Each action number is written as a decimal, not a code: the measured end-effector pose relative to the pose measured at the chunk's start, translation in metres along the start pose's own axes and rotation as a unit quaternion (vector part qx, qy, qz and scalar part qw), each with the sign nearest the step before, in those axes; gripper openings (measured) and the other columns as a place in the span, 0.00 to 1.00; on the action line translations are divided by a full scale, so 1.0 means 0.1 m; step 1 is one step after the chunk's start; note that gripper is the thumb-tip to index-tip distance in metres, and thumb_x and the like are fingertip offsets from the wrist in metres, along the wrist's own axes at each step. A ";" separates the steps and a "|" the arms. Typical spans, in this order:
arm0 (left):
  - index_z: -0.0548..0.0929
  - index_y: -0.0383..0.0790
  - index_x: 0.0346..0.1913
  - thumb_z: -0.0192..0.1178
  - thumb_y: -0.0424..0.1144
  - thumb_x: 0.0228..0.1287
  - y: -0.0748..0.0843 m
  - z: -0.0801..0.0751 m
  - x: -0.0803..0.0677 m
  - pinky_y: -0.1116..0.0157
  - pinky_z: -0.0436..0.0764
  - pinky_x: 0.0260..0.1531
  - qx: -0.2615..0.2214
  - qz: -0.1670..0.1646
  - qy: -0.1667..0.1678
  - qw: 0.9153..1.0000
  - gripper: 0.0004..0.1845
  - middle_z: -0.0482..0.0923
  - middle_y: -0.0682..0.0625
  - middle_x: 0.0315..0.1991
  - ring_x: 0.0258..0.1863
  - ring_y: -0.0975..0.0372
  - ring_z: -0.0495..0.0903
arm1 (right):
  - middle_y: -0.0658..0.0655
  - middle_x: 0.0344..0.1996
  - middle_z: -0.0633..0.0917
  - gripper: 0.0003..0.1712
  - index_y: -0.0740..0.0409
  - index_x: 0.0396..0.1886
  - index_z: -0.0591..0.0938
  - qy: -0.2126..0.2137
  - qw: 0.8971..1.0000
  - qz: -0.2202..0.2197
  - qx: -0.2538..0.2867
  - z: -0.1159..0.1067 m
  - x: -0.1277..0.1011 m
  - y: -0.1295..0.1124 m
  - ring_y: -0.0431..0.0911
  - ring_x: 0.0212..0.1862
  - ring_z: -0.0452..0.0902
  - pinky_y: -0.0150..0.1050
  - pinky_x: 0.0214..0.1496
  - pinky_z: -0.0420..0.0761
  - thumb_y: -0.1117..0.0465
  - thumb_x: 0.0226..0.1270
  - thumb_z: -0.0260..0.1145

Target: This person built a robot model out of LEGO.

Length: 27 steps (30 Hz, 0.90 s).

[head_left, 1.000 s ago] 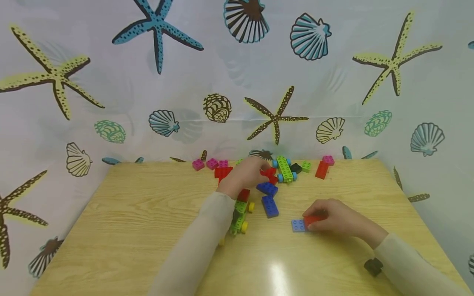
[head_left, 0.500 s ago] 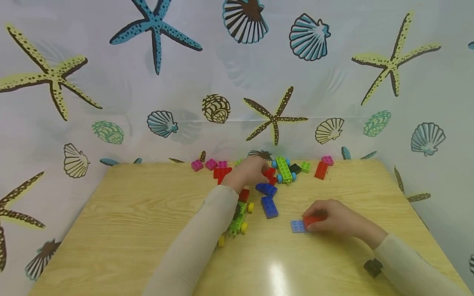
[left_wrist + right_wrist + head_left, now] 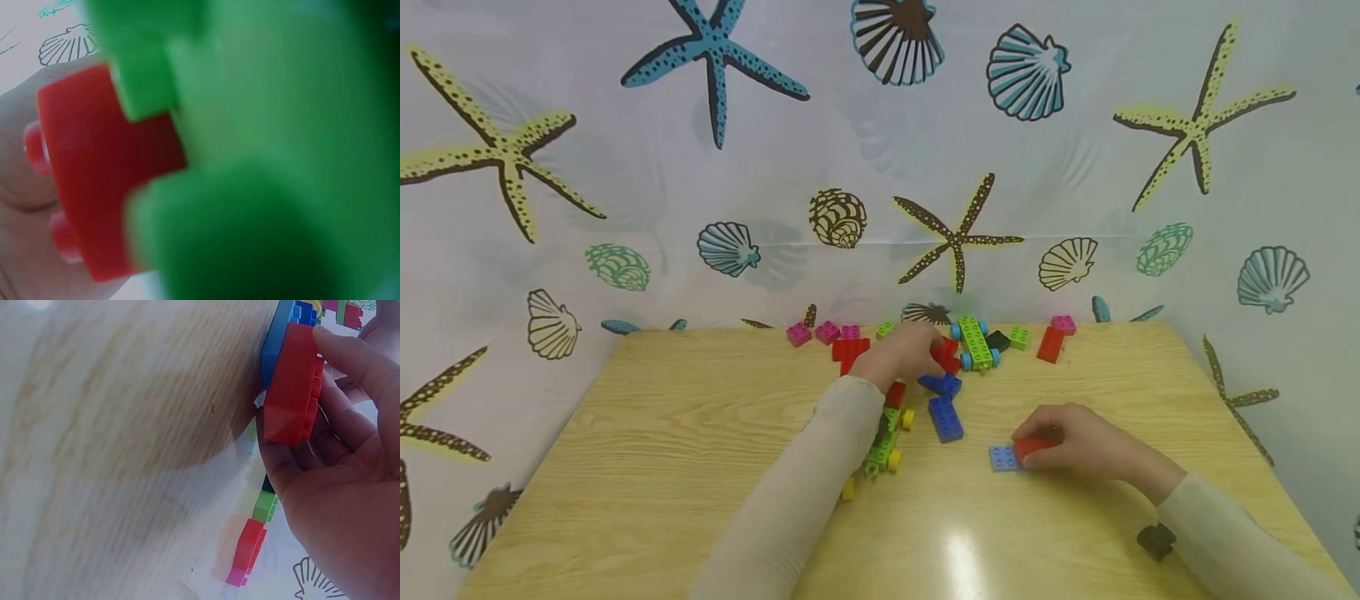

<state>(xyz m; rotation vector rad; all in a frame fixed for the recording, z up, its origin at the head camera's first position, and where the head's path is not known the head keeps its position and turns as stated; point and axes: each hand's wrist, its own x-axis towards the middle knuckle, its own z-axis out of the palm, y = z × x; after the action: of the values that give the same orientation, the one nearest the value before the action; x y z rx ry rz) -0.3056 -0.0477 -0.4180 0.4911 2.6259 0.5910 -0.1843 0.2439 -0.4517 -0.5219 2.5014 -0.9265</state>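
Observation:
In the head view my left hand (image 3: 904, 350) reaches to the back middle of the table, its thumb and finger around a red brick (image 3: 947, 355). Its other fingers are hidden. Under that wrist is a green car base with yellow wheels (image 3: 882, 450), carrying another red brick (image 3: 896, 394); both loom blurred in the left wrist view. My right hand (image 3: 1078, 440) grips a red brick (image 3: 292, 387) between thumb and fingers, close over the table. A light blue brick (image 3: 1003, 457) lies right against it. Two dark blue bricks (image 3: 946, 418) lie between my hands.
Along the back edge are several pink bricks (image 3: 799, 334), a green car base with blue wheels (image 3: 976, 343), a black piece (image 3: 997, 341), a small green brick (image 3: 1018, 337) and a red brick (image 3: 1051, 344). A black piece (image 3: 1156, 541) lies beside my right sleeve.
The red brick at my left fingers and the dark blue brick below it have shifted slightly. My right hand keeps its place on its red brick.

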 end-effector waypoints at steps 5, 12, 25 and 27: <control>0.87 0.38 0.69 0.75 0.40 0.75 0.01 -0.01 0.00 0.54 0.88 0.65 0.009 0.003 -0.010 1.000 0.23 0.87 0.44 0.60 0.55 0.53 0.83 | 0.48 0.56 0.91 0.16 0.46 0.59 0.92 0.001 1.000 0.002 0.002 0.00 0.00 -0.01 0.48 0.59 0.82 0.51 0.68 0.83 0.52 0.75 0.79; 0.88 0.39 0.67 0.74 0.41 0.76 0.08 -0.03 -0.03 0.55 0.87 0.64 0.031 0.017 -0.036 0.999 0.22 0.87 0.46 0.57 0.54 0.53 0.81 | 0.48 0.56 0.91 0.16 0.47 0.59 0.92 0.000 1.000 -0.003 -0.002 -0.02 0.01 -0.02 0.48 0.59 0.81 0.50 0.68 0.83 0.52 0.75 0.79; 0.90 0.37 0.64 0.72 0.40 0.78 0.33 0.03 -0.06 0.56 0.87 0.64 0.078 0.066 -0.074 0.992 0.18 0.89 0.45 0.59 0.52 0.54 0.85 | 0.49 0.56 0.92 0.16 0.49 0.59 0.92 -0.003 1.000 -0.004 0.006 -0.02 0.00 -0.01 0.48 0.59 0.82 0.51 0.68 0.83 0.52 0.75 0.79; 0.89 0.37 0.67 0.71 0.39 0.79 0.33 0.04 -0.04 0.54 0.86 0.69 0.070 0.067 -0.067 0.993 0.20 0.88 0.43 0.65 0.59 0.52 0.87 | 0.49 0.56 0.92 0.16 0.48 0.59 0.92 -0.003 1.000 -0.005 0.007 -0.01 0.00 -0.01 0.48 0.59 0.82 0.51 0.68 0.83 0.52 0.75 0.79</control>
<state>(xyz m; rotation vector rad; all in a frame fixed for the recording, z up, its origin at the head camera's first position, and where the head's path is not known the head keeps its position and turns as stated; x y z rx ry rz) -0.2922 -0.0201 -0.4047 0.7286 2.5307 0.4004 -0.1850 0.2441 -0.4502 -0.5315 2.4878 -0.9432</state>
